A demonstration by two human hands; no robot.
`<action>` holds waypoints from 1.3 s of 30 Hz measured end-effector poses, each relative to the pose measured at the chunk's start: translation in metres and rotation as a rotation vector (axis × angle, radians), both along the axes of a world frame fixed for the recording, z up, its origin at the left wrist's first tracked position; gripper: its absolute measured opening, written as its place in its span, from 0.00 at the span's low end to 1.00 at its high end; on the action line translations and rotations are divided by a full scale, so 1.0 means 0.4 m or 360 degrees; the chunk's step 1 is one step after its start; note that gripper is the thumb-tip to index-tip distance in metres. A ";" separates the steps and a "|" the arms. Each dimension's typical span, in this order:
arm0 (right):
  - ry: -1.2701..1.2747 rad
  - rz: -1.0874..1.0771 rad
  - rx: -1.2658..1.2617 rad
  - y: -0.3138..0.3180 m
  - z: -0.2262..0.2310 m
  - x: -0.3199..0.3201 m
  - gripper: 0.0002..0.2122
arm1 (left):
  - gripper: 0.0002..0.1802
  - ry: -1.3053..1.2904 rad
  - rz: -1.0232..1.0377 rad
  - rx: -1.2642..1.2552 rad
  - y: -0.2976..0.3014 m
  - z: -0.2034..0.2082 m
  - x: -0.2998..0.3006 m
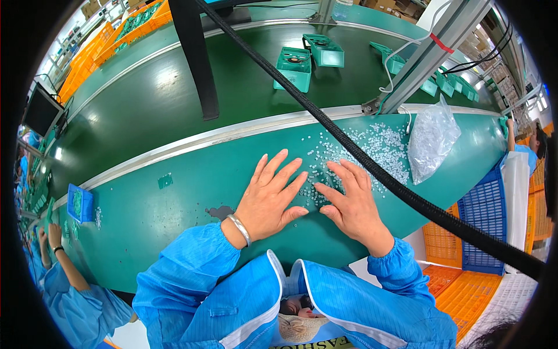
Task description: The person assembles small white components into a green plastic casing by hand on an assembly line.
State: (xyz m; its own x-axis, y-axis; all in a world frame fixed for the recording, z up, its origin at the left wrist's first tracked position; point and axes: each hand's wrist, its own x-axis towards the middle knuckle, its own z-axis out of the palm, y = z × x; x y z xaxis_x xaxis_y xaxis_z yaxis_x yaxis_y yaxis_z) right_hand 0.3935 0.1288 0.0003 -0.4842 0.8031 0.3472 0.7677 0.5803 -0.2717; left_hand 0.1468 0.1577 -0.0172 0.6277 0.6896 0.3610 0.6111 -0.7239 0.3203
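Many small whitish translucent pieces (386, 152) lie scattered over the green tabletop (145, 232); their exact kind is too small to tell. My left hand (268, 195) is spread palm down at the left edge of the scatter, fingers apart, a silver bangle at its wrist. My right hand (354, 203) rests over the near side of the pieces, its fingers spread and slightly bent. Several pieces lie between the two hands. Neither hand shows anything held. A clear plastic bag (433, 139) with whitish contents lies to the right of the scatter.
Beyond a metal rail, green plastic housings (293, 68) sit on a dark green conveyor belt (139, 110). A black braided cable (372, 166) crosses the view diagonally. At left are a blue bin (80, 203) and a co-worker's arm (70, 264). Orange crates (465, 296) stand at lower right.
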 end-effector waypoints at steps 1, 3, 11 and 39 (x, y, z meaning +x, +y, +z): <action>0.0000 0.0003 0.0000 0.000 -0.001 0.001 0.20 | 0.43 -0.0004 -0.0001 0.0002 0.000 -0.001 0.000; -0.0002 0.0000 0.0022 0.000 -0.003 0.003 0.21 | 0.43 -0.0015 -0.0003 0.0008 -0.001 0.001 0.000; -0.0037 -0.0039 0.0048 0.000 0.003 0.000 0.21 | 0.40 -0.0087 -0.0014 0.0009 0.001 0.000 -0.001; -0.0011 -0.0055 0.0071 -0.009 0.001 0.015 0.18 | 0.30 -0.0111 0.0001 0.0018 0.000 -0.003 0.002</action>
State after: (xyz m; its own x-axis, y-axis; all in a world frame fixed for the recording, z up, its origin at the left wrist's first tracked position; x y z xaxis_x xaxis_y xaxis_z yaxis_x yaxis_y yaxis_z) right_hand 0.3993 0.1253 0.0008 -0.4590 0.8029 0.3802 0.7890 0.5651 -0.2409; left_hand 0.1477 0.1576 -0.0182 0.6003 0.6857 0.4117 0.5880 -0.7273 0.3540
